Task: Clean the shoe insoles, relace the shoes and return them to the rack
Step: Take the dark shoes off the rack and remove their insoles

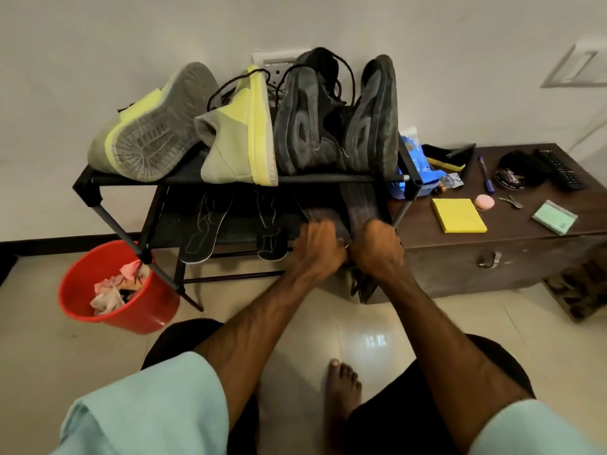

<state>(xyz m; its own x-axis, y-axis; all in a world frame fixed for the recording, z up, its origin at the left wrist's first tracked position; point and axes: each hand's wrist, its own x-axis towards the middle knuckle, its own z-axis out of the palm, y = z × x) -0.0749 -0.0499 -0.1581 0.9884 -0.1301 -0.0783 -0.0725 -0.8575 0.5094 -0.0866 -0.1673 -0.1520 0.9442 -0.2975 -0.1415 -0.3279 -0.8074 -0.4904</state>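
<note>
Yellow-green sneakers (243,136) and black sneakers (305,126) sit on the rack (197,179) with loose laces, so relacing looks undone. Below lie two black insoles (207,224) (untouched) — left hand (317,247) and right hand (376,251) each clutch one of the grey insoles (359,205).

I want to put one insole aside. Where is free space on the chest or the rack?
The chest is bare between the yellow pad and the green packet. The rack's top shelf is crowded with four shoes; insoles, the left hand and the right hand crowd the lower shelf.
</note>
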